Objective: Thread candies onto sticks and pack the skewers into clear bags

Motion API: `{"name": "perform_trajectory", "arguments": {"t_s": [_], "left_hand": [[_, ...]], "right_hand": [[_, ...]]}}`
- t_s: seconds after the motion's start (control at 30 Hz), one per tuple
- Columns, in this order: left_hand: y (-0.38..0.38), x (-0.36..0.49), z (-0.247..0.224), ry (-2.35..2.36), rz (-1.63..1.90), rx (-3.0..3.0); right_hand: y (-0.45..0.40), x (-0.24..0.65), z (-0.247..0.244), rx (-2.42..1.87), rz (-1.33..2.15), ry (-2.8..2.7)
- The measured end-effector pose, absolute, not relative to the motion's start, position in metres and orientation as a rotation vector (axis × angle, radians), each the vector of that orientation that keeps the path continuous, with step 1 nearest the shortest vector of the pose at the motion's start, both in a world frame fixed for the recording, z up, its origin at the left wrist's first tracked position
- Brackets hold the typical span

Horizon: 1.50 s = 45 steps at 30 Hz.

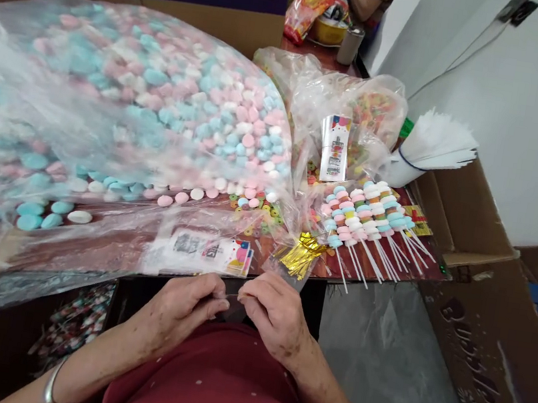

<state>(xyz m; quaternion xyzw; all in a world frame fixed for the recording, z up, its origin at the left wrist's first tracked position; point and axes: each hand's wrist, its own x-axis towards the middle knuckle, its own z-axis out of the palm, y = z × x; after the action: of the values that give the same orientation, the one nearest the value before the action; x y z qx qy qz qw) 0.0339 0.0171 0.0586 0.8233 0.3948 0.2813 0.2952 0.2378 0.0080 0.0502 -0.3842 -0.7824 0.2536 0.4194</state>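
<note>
My left hand [193, 303] is closed in a pinch at the table's front edge, close to my body. My right hand [277, 310] pinches from the other side, with a small gap between the two. A thin, clear piece of plastic [233, 298] spans that gap, held by both hands; its full shape is hidden. Just beyond my fingers lies a stack of printed clear packets [208, 252]. Gold twist ties [302, 255] sit in a bunch beyond my right hand. Farther right, several marshmallow skewers [365, 216] on white sticks lie side by side.
A huge clear bag of pink, blue and white marshmallows [172, 106] covers the left. Behind are a bag of gummy rings [373, 113], a packet bundle [334, 149] and a cup of white sticks [408, 168]. A cardboard box [475, 340] stands right; another person's arm [362, 0] shows behind.
</note>
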Motion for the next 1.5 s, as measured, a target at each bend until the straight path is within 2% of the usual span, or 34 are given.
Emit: {"name": "perform_trajectory", "arguments": {"t_s": [0.13,0.3,0.5,0.63,0.8,0.97,1.1,1.2,1.37,1.5], "left_hand": [[0.017,0.043,0.062,0.964,0.795,2.371],[0.014,0.049,0.063,0.898,0.817,2.482],[0.018,0.058,0.059,0.957,0.656,2.161],[0.028,0.062,0.057,0.98,0.694,2.016],[0.038,0.062,0.056,0.896,0.769,2.16],[0.038,0.061,0.052,0.834,0.88,2.239],[0.036,0.059,0.05,0.947,0.778,1.991],[0.04,0.057,0.052,0.987,0.758,1.87],[0.049,0.049,0.054,0.925,0.878,2.075],[0.051,0.045,0.05,0.884,0.965,2.22]], "right_hand": [[0.009,0.248,0.05,-0.872,0.589,-1.943],[0.01,0.254,0.05,-0.854,0.32,-1.998],[0.015,0.257,0.044,-0.977,0.124,-1.997],[0.02,0.261,0.046,-0.994,0.232,-1.974],[0.029,0.268,0.053,-0.931,0.478,-1.979],[0.034,0.267,0.048,-0.938,0.321,-2.043],[0.036,0.261,0.045,-0.985,0.28,-2.042],[0.039,0.258,0.048,-0.979,0.395,-2.01],[0.045,0.254,0.058,-0.958,0.628,-1.998],[0.047,0.249,0.058,-0.963,0.415,-2.036]]}}
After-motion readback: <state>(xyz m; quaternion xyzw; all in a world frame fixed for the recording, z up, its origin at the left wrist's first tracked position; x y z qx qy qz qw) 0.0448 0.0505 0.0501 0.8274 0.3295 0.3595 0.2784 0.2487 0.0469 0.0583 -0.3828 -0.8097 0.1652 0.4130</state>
